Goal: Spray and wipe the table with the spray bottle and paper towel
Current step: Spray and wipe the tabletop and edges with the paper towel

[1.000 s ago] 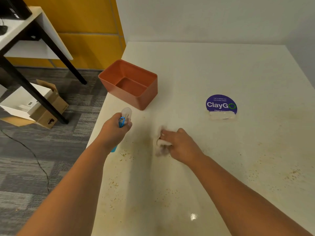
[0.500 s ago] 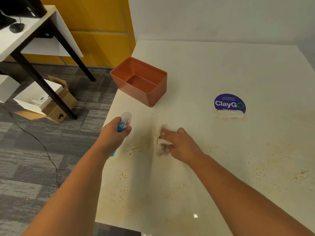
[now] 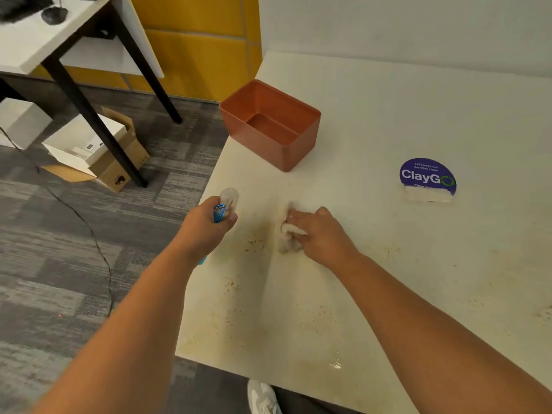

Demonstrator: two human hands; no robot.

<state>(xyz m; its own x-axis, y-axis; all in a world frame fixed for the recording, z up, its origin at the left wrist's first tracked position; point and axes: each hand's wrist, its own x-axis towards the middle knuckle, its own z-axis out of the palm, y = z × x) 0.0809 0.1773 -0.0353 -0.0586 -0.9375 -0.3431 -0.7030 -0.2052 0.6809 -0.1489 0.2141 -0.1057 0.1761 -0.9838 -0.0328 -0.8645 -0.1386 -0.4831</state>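
Note:
My left hand (image 3: 206, 227) grips a small blue spray bottle (image 3: 227, 200) with a clear cap, held over the table's left edge. Its blue bottom end shows below my wrist. My right hand (image 3: 321, 234) presses a crumpled white paper towel (image 3: 287, 239) onto the white table (image 3: 388, 115), just right of the bottle. Brown specks and smears (image 3: 254, 242) lie on the tabletop between and below my hands, with more toward the right.
An empty orange plastic bin (image 3: 270, 125) stands at the table's left edge beyond my hands. A purple ClayGo sticker (image 3: 427, 176) lies to the right. Left, on the carpet: a black-legged desk (image 3: 74, 91), cardboard boxes (image 3: 98, 150), a cable. My shoe (image 3: 263, 397) shows below.
The view has shifted so the table sits further right and its near edge shows. Both hands keep about the same pose, the towel still pressed under my right hand.

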